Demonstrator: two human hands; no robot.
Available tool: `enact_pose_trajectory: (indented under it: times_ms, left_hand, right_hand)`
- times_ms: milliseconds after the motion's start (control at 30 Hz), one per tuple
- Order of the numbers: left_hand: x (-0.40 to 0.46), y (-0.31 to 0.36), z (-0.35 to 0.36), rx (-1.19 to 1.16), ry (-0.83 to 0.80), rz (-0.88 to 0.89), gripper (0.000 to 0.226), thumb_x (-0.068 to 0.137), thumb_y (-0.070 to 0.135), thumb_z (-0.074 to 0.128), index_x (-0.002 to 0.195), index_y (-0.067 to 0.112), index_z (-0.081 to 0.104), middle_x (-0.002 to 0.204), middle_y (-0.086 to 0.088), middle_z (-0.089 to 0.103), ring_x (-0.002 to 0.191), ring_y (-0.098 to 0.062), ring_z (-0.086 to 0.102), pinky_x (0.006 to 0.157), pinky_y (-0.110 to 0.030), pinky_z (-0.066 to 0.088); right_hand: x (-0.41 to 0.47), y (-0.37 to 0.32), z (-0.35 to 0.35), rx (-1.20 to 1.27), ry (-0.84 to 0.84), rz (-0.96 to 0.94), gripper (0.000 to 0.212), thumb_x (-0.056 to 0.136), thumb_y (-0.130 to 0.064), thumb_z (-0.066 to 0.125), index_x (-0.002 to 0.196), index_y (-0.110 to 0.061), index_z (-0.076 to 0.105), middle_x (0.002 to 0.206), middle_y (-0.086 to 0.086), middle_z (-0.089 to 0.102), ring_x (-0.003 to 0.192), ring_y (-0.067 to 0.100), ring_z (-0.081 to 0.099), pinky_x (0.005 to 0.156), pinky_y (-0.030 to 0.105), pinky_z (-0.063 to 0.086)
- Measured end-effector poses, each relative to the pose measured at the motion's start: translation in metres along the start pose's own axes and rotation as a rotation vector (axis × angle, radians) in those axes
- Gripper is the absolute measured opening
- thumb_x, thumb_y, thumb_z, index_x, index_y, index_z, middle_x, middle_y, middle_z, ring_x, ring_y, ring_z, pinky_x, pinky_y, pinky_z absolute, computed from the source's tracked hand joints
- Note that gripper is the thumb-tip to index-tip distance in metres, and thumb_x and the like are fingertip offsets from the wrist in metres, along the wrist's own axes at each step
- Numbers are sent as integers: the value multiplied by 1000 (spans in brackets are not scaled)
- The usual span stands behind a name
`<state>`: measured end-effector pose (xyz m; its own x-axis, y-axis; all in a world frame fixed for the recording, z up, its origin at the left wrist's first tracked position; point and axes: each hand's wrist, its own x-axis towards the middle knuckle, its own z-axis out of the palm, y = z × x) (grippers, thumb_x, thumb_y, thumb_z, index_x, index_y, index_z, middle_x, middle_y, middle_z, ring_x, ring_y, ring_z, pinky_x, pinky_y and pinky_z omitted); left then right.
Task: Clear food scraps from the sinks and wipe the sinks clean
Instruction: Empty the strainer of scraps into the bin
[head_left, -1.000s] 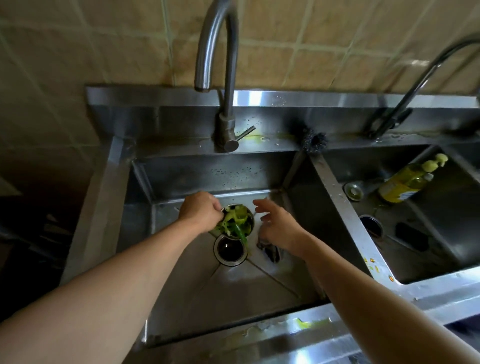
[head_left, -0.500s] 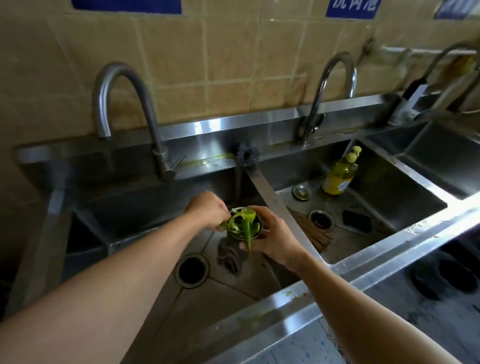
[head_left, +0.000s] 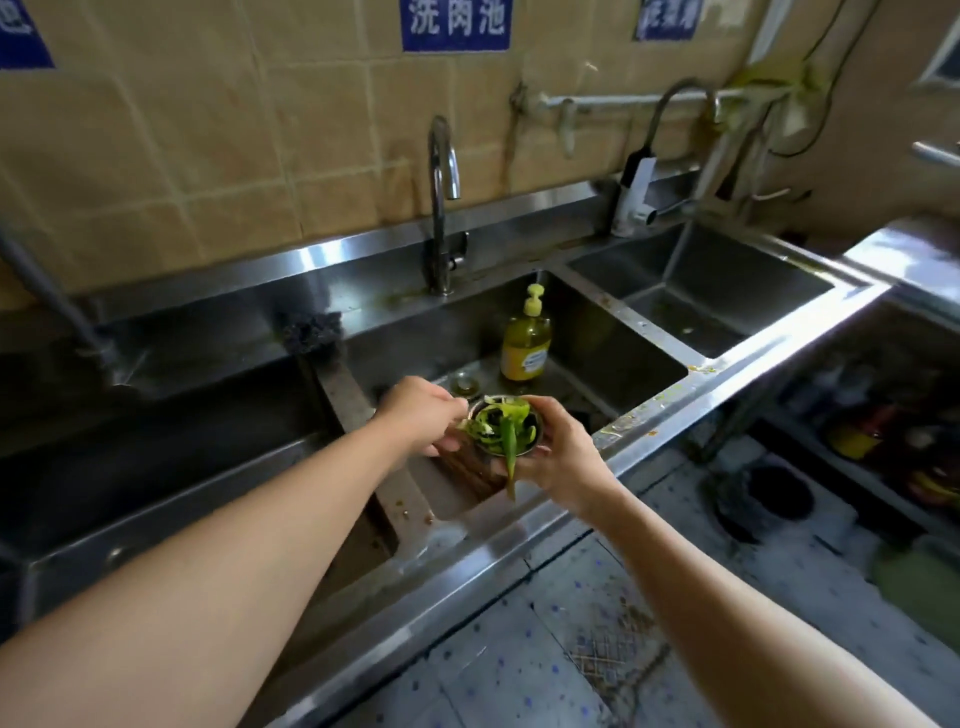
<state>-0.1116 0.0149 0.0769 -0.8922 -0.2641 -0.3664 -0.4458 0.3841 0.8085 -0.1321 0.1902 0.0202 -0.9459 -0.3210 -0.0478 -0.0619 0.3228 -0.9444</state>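
Strainer basket (head_left: 506, 428) of green scraps (head_left: 511, 415), cupped by right hand (head_left: 558, 457), left hand (head_left: 418, 413) grip pinching its rim

**Strainer basket of green scraps held over the middle sink**

A small round stainless-steel strainer basket (head_left: 524, 446) sits upright and slightly tilted, its far-left rim under the curled fingers of the left hand (head_left: 418, 415) and its near-right wall cupped by the fingers of the right hand (head_left: 558, 460). It is heaped with wet green vegetable scraps (head_left: 501, 421): curled peel and pepper pieces rise above the rim between the two sets of fingers, and one long green strip hangs over the near edge, dangling below the right thumb. The basket hangs above the middle stainless-steel sink basin (head_left: 623, 358), close to its front rim, just right of the divider.
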Motion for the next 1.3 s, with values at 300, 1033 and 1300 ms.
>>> enact_pose_trajectory:
  times_ms: [300,1033,1300]
  left_hand:
    - [10,80,131,53,-175,46,13,96,28,51,100,16,57,95,-3,62,76,-14,61,62,-24,42]
    - [130,274,448,209,-614,224,7,93,22,54,91,17,59,88,-4,65,65,-12,60,55,-22,38]
    - [172,320,556,268,-658,201,16,93,24,53,101,15,63,96,-5,68,70,-13,63,54,-21,40]
  right_hand:
    - [-28,49,-154,-54,244,63,68,60,-20,90,118,-23,56,108,-2,66,103,15,62,93,34,50]
    - [-12,176,-461,-24,700,283,67,61,-14,88,119,-21,55,109,-5,66,102,11,63,93,30,50]
    - [15,237,-558,-4,726,337,65,61,-19,89,116,-27,55,107,-9,67,100,6,63,86,20,49]
